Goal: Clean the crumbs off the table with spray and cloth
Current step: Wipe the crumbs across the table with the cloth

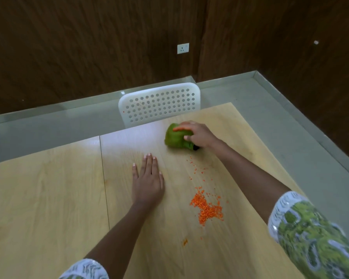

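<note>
A bunched green cloth [174,138] lies on the light wooden table [48,188] near its far edge. My right hand [197,133] grips the cloth from the right, fingers curled over its top. Orange crumbs [209,209] form a dense pile nearer to me, with a thin trail [194,170] leading up toward the cloth. A small orange smear [185,242] sits closer still. My left hand [148,182] rests flat on the table, palm down, fingers together, left of the crumbs. No spray bottle is in view.
A white perforated chair back [159,103] stands against the table's far edge, just behind the cloth. The table's right edge [274,156] runs diagonally beside my right arm. A seam [104,178] splits the tabletop left of my left hand. Grey floor and dark wood walls lie beyond.
</note>
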